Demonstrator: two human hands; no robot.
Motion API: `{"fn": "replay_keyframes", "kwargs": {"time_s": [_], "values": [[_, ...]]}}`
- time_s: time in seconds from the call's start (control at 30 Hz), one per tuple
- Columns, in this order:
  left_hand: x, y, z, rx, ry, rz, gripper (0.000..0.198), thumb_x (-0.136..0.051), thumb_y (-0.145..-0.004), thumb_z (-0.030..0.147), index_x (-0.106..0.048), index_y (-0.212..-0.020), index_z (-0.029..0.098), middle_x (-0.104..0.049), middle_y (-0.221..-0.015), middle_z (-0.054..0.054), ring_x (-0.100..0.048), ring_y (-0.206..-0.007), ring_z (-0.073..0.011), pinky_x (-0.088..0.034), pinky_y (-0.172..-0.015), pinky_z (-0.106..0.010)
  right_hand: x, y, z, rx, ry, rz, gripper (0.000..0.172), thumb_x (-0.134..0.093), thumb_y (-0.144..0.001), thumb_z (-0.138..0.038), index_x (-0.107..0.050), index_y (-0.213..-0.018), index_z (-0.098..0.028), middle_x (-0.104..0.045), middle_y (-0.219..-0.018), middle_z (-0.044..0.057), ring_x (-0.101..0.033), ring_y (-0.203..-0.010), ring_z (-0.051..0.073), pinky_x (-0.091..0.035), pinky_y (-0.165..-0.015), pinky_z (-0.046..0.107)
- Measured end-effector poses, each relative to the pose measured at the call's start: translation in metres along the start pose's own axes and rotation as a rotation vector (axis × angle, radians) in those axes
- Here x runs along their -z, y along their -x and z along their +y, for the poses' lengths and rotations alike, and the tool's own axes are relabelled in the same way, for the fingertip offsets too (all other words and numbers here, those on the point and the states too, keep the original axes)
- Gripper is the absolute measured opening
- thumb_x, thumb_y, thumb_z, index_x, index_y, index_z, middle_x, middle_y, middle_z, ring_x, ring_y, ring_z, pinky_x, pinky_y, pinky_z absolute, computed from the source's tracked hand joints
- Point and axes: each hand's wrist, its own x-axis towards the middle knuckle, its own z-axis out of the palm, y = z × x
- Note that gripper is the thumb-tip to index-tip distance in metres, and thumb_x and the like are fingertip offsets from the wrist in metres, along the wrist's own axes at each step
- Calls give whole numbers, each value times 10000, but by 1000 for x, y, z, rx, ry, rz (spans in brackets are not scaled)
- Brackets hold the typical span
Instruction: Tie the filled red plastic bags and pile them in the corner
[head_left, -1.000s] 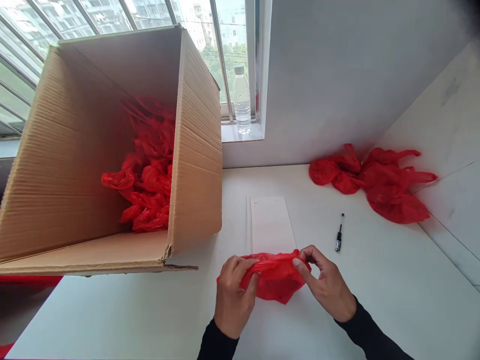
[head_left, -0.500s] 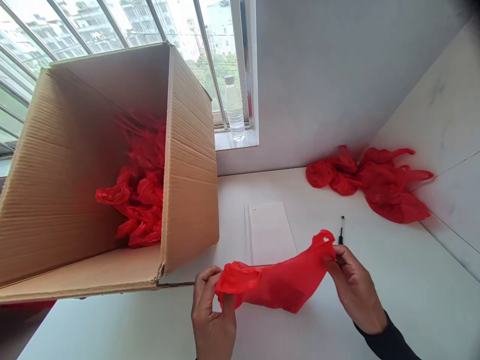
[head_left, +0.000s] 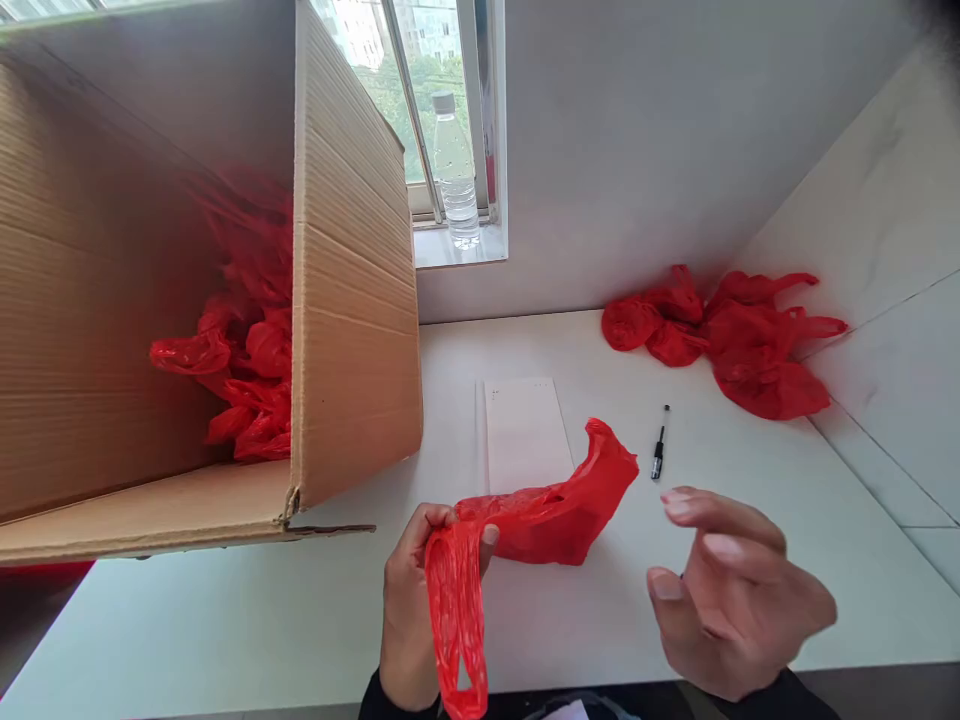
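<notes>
A thin red plastic bag (head_left: 555, 520) is gripped at its handle end by my left hand (head_left: 416, 600), thumb and fingers pinched around it. Its looped handles hang down below that hand, and the rest stretches off to the right over the white table (head_left: 225, 630). Apart from the bag, my right hand (head_left: 739, 590) is raised with fingers curved and spread, holding nothing. A black pen (head_left: 659, 445) lies just beyond the right hand. Behind the bag rests a white sheet or pad (head_left: 525, 430), partly covered by it.
To the left a large cardboard box (head_left: 352, 290) lies on its side, its mouth toward me, with several red bags (head_left: 247, 370) inside. More red bags (head_left: 765, 340) are heaped in the far right corner. A water bottle (head_left: 456, 175) stands on the window sill.
My right hand has let go of the bag's far end and drawn back to the right. The bag's handles now dangle below my left hand. The view has shifted slightly.
</notes>
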Motion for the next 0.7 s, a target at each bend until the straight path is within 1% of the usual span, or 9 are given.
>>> {"fn": "replay_keyframes", "kwargs": {"time_s": [0.1,0.13,0.17,0.27,0.37,0.47,0.57,0.63,0.7], "values": [[-1,3,-1,-16,-133,-106,224,-724,-746,291,-520,-709,207,-511,-608,64,-455,-521,-90,-413,-511,-195,-8,-6,-11,12,19,-516,392,-507,-895,-95,-471,-1249,-261,-599,-1155,67,-567,-1080,236,-510,-920,453],[1,4,-3,-48,-137,-124,158,-678,-772,272,-537,-741,211,-525,-633,55,-474,-546,-100,-420,-526,-200,-12,-7,-12,4,57,-646,340,-474,-919,-90,-490,-1226,-237,-616,-1132,80,-575,-1073,240,-513,-914,451],[4,5,-7,-84,-125,-138,92,-647,-775,250,-564,-792,215,-556,-681,43,-515,-590,-115,-439,-552,-208,-15,-7,-11,8,101,-710,292,-451,-936,-87,-512,-1189,-218,-636,-1080,83,-591,-1033,237,-522,-885,441],[14,5,-21,-155,-106,-134,273,-620,-763,222,-614,-1035,238,-650,-950,-14,-623,-812,-176,-500,-652,-239,-19,-6,-8,-17,175,-759,235,-392,-958,-77,-543,-1087,-202,-659,-917,56,-616,-858,202,-532,-745,372],[22,4,-28,-125,-164,-43,355,-640,-811,275,-618,-1165,250,-639,-1113,-54,-628,-946,-210,-520,-722,-263,-18,-4,-9,-84,243,-859,211,-391,-947,-96,-559,-1029,-196,-652,-879,45,-617,-762,190,-520,-641,346],[25,4,-21,-17,-88,-5,365,-669,-831,394,-620,-1159,240,-640,-1011,-50,-632,-858,-195,-528,-700,-268,-19,-2,-10,-126,357,-1059,236,-376,-940,-133,-599,-966,-205,-638,-833,38,-627,-683,206,-517,-581,369],[25,5,-8,174,128,-118,344,-685,-822,442,-600,-1075,225,-653,-877,-25,-622,-711,-154,-514,-628,-244,-26,2,-6,-172,473,-1173,360,-331,-965,-169,-541,-1257,-160,-671,-859,71,-647,-624,232,-520,-520,387],[24,7,-5,279,193,-224,320,-678,-829,433,-563,-1045,228,-631,-738,9,-594,-615,-132,-482,-580,-226,-30,2,-2,-208,542,-1123,501,-328,-980,-197,-302,-1474,-121,-690,-887,87,-638,-570,233,-508,-468,381],[22,10,-6,260,99,-274,314,-666,-843,409,-514,-1068,250,-557,-610,59,-535,-534,-116,-441,-542,-210,-33,-1,-1,-237,553,-1004,585,-360,-983,-218,-150,-1525,-151,-695,-1010,111,-662,-614,233,-530,-490,376]]}}
